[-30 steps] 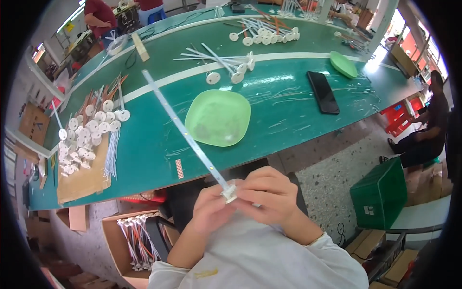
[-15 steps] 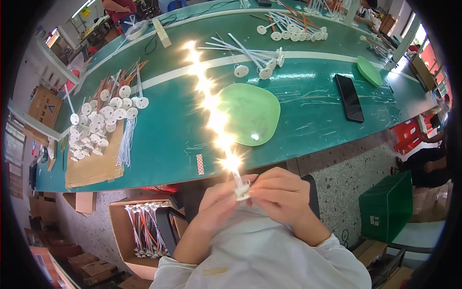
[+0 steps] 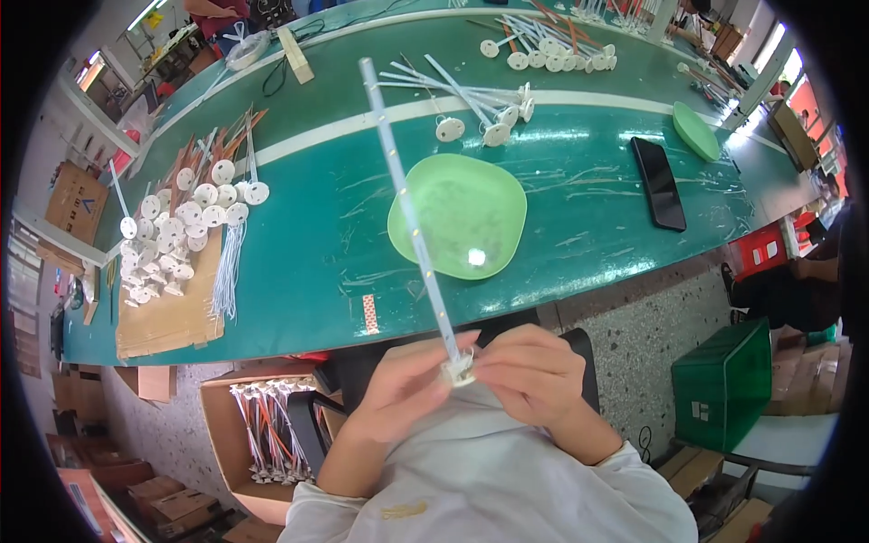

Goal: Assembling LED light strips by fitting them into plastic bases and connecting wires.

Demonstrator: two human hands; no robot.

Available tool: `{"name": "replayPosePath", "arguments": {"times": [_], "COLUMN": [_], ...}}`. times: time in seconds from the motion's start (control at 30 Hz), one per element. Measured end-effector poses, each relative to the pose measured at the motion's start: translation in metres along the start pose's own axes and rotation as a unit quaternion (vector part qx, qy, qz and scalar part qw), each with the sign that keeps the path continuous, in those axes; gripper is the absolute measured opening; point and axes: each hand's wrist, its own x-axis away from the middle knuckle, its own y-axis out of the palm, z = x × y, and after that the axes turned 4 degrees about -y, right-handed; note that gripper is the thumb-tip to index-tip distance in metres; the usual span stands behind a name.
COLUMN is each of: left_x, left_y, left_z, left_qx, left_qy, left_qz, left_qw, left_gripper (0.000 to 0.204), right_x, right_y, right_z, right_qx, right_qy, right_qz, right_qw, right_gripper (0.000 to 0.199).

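Observation:
In front of my chest stands a slim LED light stick (image 3: 409, 213), a whitish strip with small yellowish dots, unlit and leaning away to the left. Its lower end sits in a round white base (image 3: 460, 369). My left hand (image 3: 403, 385), slightly blurred, is closed at the base from the left, one fingertip against the strip just above it. From the right, my right hand (image 3: 529, 369) pinches the base's edge between thumb and fingers. What the fingertips cover on the base is hidden.
A pale green plate (image 3: 489, 217) lies behind the stick on the green table (image 3: 579, 244). Several similar sticks with white bases (image 3: 188, 213) are piled left, by thin white wires (image 3: 231, 271). A phone (image 3: 659, 185) lies right. A carton of sticks (image 3: 217, 425) stands below left.
The stick was brightly lit half a second ago and is now dark. My left hand has shifted slightly to the left and down; the right has barely moved.

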Motion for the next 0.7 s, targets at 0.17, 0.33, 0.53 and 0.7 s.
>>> {"name": "replayPosePath", "arguments": {"times": [0.17, 0.33, 0.53, 0.7], "left_x": [0.001, -0.02, -0.024, -0.024], "left_y": [-0.016, -0.041, -0.056, -0.051], "left_z": [0.016, 0.004, 0.003, 0.004], "left_qx": [-0.05, -0.025, -0.02, -0.024], "left_qy": [0.044, 0.092, 0.088, 0.075], "left_qz": [-0.033, 0.164, 0.155, 0.165], "left_qw": [0.997, 0.982, 0.984, 0.983], "left_gripper": [0.051, 0.043, 0.039, 0.039], "right_x": [-0.022, -0.062, -0.097, -0.116], "right_y": [-0.002, -0.026, -0.028, -0.016], "right_z": [-0.001, 0.024, 0.074, 0.106], "right_qx": [-0.017, 0.098, 0.113, 0.147], "right_qy": [-0.035, 0.079, 0.157, 0.065], "right_qz": [-0.025, -0.108, -0.278, -0.445], "right_qw": [0.999, 0.986, 0.941, 0.881], "right_gripper": [0.019, 0.016, 0.019, 0.023]}}
